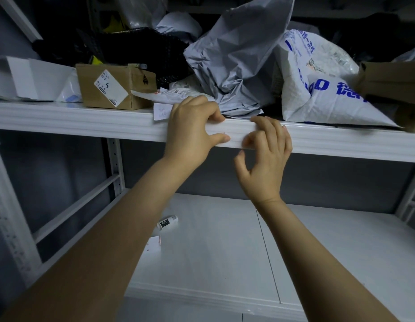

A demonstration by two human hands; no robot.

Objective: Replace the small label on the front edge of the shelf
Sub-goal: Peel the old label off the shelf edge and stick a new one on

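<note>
Shelf (pixel 62 105) holds cardboard box (pixel 113 87), crumpled grey plastic bag (pixel 234 66), white printed sack (pixel 318 94). Left hand (pixel 190 129) pinches ribbed white front edge (pixel 86 122); right hand (pixel 267 156) fingertips curled against it, grip unclear. Label not discernible between them.

A brown cardboard box with a white shipping sticker (pixel 113 86) sits left of a crumpled grey plastic mailer bag (pixel 236 56) — beside that, a white woven sack printed in blue (pixel 318 89). Lower down lies a small white roll tagged 031 (pixel 167 222).
</note>
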